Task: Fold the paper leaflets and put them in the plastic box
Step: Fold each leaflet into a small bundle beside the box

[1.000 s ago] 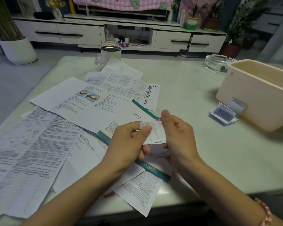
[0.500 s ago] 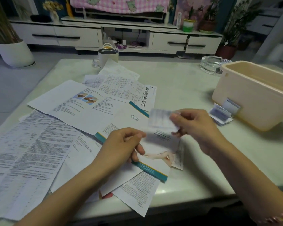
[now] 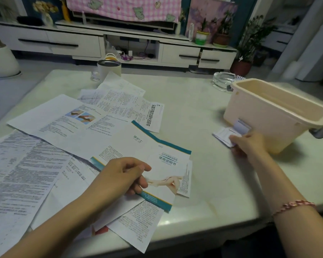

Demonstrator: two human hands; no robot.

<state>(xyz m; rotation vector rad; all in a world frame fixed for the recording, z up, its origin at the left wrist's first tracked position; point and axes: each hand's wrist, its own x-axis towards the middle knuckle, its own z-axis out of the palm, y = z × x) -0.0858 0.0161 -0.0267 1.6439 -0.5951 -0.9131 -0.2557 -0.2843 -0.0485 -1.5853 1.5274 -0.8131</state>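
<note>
Your left hand point(image 3: 123, 177) low in front, fingers loosely curled, holding nothing, your right arm point(image 3: 287, 192) stretched out rightward, right hand point(image 3: 249, 144) palm down, fingertips pinching a folded leaflet point(image 3: 231, 142)

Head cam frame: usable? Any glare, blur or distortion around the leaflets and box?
Head view: dim, flat indoor light; faint shadow at the plastic box base; mild sheen on the table near edge, no blown glare. Head view: wide-angle bowing of the TV cabinet; headline on the teal-edged leaflet readable, fine print on the left sheets smeared.
</note>
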